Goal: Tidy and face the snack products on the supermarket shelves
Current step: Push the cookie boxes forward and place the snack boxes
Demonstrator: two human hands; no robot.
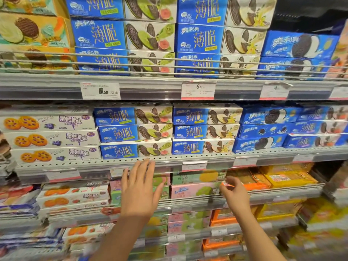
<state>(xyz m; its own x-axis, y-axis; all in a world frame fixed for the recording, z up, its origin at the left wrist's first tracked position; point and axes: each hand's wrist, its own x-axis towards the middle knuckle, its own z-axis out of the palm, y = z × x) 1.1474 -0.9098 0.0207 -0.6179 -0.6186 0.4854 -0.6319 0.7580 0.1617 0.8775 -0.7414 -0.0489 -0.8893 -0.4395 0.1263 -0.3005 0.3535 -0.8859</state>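
Bright even light, blurred lower edges, fisheye

White price label reading 6.50 (100,90), second price tag (198,90), grey shelf rail (150,87), wire guard bar (131,57)

Head-worn wide view, close, facing stacked snack shelves (169,159).

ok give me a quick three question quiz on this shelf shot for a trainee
1. True or false: the left hand is open, fingers straight, reaching up toward the perforated grey metal shelf edge.
2. Which stack sits directly left of the blue thin-cookie boxes with green cream pictures? A) white boxes with orange jam cookies B) yellow boxes
3. Fill in: the large-print white price tag on the upper rail reads ___ yuan.

Key: 1 true; 2 A; 3 6.50
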